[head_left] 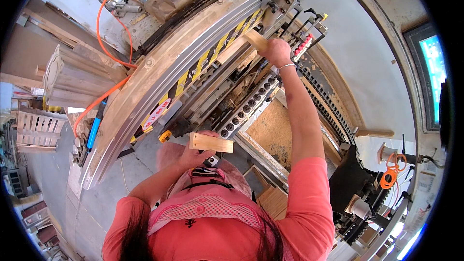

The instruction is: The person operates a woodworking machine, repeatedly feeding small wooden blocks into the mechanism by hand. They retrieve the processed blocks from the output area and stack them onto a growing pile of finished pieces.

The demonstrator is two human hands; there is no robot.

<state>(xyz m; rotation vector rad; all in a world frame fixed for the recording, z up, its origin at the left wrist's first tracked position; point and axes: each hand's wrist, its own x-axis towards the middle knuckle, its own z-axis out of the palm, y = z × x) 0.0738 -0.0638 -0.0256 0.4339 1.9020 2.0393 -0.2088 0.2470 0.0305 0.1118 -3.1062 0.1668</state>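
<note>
My left hand (192,158) is closed around a short, pale wooden block (212,142), held in front of my apron. A small dark hole shows near the block's left end. Farther off, my right hand (277,52) reaches over the machine with its fingers closed on the end of another wooden piece (255,39). Just left of that piece, a pale wooden strip (232,50) lies along the machine; I cannot tell whether the two touch. Nearest to my right wrist is a row of round black cups (251,102) set in a light rail.
A curved metal guard rail (159,63) with yellow-and-black striping runs along the left. An orange hose (98,17) loops over it, with a blue air gun (94,133) hanging nearby. Sawdust (273,128) fills a framed bed. A lit screen (432,75) stands at right.
</note>
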